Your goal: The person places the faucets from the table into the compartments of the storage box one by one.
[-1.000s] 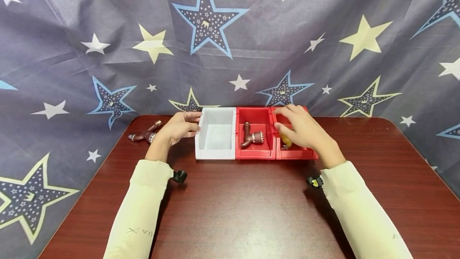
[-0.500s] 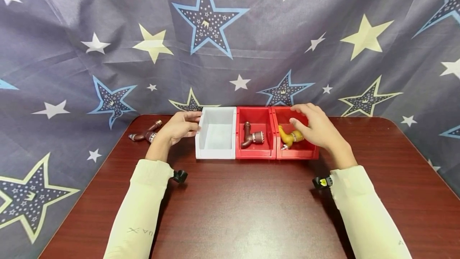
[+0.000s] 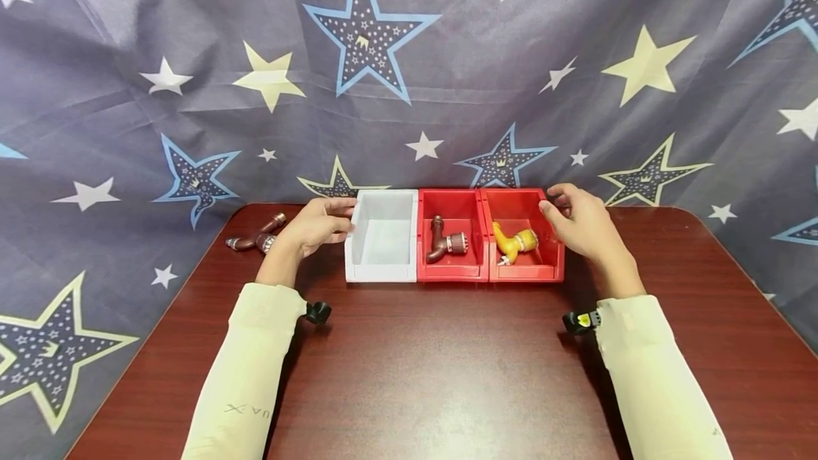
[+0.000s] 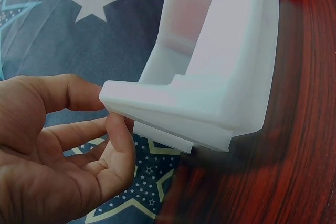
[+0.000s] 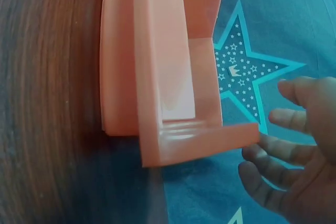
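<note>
My left hand (image 3: 314, 226) rests its fingers against the left side of a white bin (image 3: 382, 274). In the left wrist view, fingertips (image 4: 119, 135) touch the bin's edge. At the right end of the row, my right hand (image 3: 584, 222) has its fingers at the outer side of a red bin (image 3: 527, 273). The right wrist view has fingertips (image 5: 252, 152) at that bin's corner, fingers loosely bent. Inside lies a yellow curved pipe-like piece (image 3: 511, 241) with a ribbed knob. A brown pipe-like piece (image 3: 439, 240) lies in the middle red bin (image 3: 454, 273).
Another brown pipe-like piece (image 3: 258, 235) lies on the dark red table (image 3: 441, 368), left of the row and partly behind the left hand. Behind the table hangs a grey cloth (image 3: 434, 84) with stars. The three bins stand side by side near it.
My right hand has moved right, from over the right red bin to its outer side, leaving the yellow piece in full view. The left hand has stayed at the white bin.
</note>
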Tool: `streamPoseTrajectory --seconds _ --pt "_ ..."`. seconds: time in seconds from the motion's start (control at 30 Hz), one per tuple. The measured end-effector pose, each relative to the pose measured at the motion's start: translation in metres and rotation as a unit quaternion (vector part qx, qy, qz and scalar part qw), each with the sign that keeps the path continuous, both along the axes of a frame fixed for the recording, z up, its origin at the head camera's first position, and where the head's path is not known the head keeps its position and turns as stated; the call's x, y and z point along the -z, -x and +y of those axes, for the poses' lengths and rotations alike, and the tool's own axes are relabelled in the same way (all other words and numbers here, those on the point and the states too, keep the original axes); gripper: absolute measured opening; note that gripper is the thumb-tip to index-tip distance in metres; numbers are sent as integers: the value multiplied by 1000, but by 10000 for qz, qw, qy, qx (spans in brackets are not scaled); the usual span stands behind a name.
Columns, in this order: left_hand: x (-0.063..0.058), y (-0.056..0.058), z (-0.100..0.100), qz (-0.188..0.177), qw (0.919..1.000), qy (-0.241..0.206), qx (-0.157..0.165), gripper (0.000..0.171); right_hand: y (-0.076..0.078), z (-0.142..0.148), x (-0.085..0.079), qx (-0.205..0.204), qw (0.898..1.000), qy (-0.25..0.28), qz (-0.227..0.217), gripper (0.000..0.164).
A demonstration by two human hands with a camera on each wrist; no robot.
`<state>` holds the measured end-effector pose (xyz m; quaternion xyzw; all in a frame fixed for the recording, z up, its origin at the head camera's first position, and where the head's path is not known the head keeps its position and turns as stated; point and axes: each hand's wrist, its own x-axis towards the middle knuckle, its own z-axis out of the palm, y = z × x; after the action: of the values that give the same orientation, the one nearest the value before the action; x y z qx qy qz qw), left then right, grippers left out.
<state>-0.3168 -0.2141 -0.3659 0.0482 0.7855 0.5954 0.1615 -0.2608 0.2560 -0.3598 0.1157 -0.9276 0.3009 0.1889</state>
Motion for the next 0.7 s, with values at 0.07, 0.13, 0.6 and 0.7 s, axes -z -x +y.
streamPoseTrajectory --seconds 0.07,0.13,0.6,0.7 --pt "0 0 0 5 10000 22 22 66 0 2 1 136 9999 39 -97 41" --pt "0 0 -1 3 10000 12 27 66 0 4 2 271 9994 72 -178 42" --pt "2 2 -2 60 9999 -15 119 67 2 13 10 598 9768 1449 -1457 50" --pt "3 2 -2 54 9999 -19 119 67 3 15 12 552 9584 2109 -1843 53"
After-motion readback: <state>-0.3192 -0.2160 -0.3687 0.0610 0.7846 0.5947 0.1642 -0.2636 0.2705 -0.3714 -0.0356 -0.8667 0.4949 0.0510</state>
